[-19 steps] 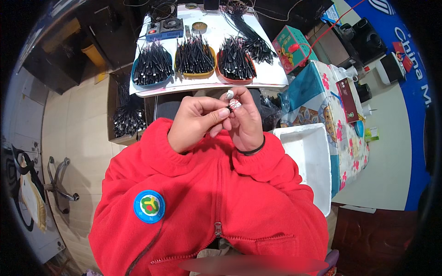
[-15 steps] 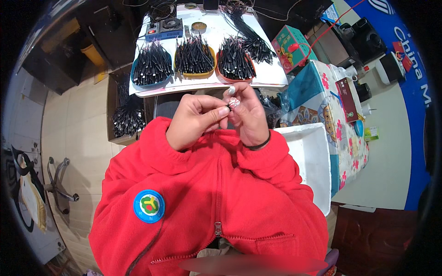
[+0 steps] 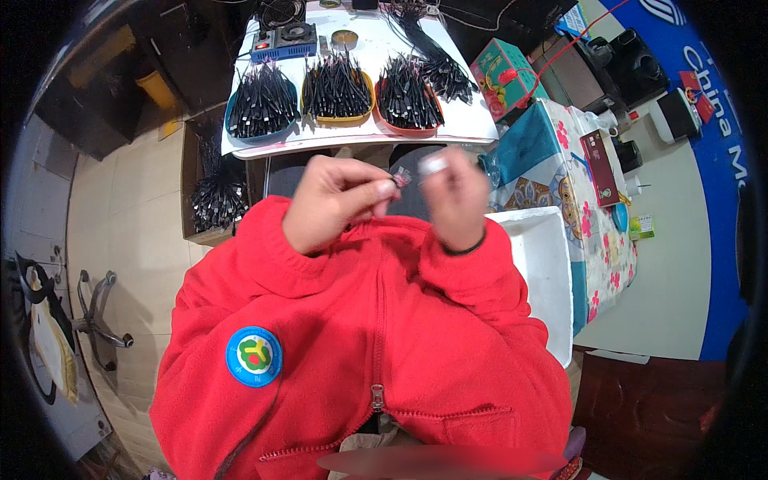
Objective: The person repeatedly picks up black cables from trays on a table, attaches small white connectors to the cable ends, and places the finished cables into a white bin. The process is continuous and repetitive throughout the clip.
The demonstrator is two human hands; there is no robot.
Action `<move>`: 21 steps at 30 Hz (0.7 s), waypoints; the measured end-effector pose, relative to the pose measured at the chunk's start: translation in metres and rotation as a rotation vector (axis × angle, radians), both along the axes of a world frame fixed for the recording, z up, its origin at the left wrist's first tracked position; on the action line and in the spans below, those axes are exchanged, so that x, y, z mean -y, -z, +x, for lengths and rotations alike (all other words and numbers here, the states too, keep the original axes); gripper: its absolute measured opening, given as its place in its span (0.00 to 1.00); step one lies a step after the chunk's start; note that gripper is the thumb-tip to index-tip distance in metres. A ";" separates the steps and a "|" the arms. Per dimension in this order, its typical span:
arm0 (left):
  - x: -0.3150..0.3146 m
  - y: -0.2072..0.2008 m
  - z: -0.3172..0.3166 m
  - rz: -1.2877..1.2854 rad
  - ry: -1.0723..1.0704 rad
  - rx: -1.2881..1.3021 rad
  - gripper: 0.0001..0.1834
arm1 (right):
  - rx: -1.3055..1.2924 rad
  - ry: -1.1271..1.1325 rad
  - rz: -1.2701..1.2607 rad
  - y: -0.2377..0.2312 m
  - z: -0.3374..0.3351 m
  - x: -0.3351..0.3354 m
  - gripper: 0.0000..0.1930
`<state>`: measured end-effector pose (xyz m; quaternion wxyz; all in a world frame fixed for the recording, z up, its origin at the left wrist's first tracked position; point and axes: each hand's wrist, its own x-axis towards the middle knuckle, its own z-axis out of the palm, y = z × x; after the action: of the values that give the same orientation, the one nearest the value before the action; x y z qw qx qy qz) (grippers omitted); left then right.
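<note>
White-topped and stained pink along its front edge, one table [image 3: 462,126] stands ahead of the person. Three shallow plastic bowls sit in a row near that edge: one blue bowl [image 3: 258,139], one yellow bowl [image 3: 342,119] and one orange-red bowl [image 3: 412,132], each heaped with short black cables [image 3: 262,100], too many to count. One long loose bundle of black cables [image 3: 442,68] lies behind the orange-red bowl, to its right. Farther back are one blue box-shaped device with a dark top [image 3: 284,50] and one round tin [image 3: 345,38]. On the floor at left is one open cardboard box [image 3: 210,238] with more black cables; at right, one white foam box [image 3: 552,280].

One small piece with a dark end and a pale, reddish tip [image 3: 402,177] is held above the lap, just in front of the table; its finer detail is too small to tell.

The left hand [image 3: 334,204] has thumb and forefinger clamped on this piece, the other fingers curled beneath. The right hand [image 3: 456,196] is raised just beside it, apart from it, and blurred, with one white covering [image 3: 433,166] on a digit; whether its fingertips meet cannot be told.
</note>
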<state>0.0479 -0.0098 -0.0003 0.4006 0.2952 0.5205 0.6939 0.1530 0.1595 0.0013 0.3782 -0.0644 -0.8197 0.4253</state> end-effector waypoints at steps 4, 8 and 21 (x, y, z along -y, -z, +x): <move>0.008 0.002 -0.007 0.065 -0.035 0.103 0.08 | 0.142 0.115 -0.027 -0.003 0.012 -0.022 0.07; 0.005 0.005 -0.009 0.034 0.067 0.122 0.08 | 0.052 -0.171 0.448 -0.010 0.011 -0.017 0.17; -0.001 0.008 -0.009 0.129 0.026 -0.166 0.06 | 0.018 -0.337 0.563 -0.024 -0.007 -0.009 0.12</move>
<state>0.0390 -0.0084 -0.0085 0.3451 0.3835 0.5021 0.6941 0.1460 0.1686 0.0257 0.2982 0.1756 -0.9076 0.2378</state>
